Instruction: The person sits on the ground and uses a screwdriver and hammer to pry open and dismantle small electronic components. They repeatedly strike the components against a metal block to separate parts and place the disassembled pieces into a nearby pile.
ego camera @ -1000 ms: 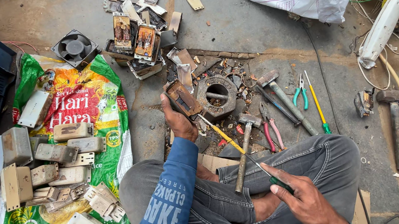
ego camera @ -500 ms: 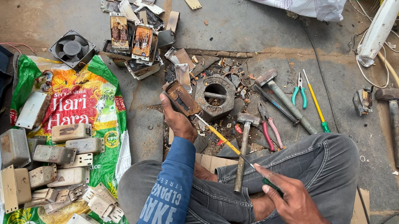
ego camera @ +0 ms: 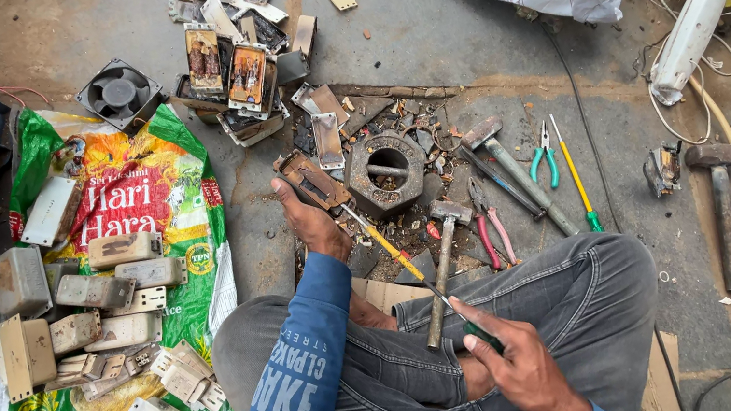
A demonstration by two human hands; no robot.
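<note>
Two hands work over the lap: the left hand [ego camera: 315, 228] clamps a rusty flat metal plate [ego camera: 313, 180] against the hexagonal iron block [ego camera: 387, 171]; the right hand [ego camera: 513, 363] grips a screwdriver [ego camera: 415, 271]. Its slim shaft and yellow handle run diagonally, tip toward the plate.

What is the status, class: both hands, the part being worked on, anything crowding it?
Left hand grips rusty metal part beside hex block. Right hand holds thin dark tool. Hammer, yellow screwdriver, red pliers crowd close.

L hand [ego camera: 315, 228] holds rusty part [ego camera: 313, 180]; R hand [ego camera: 517, 362] grips tool [ego camera: 482, 336].
</note>
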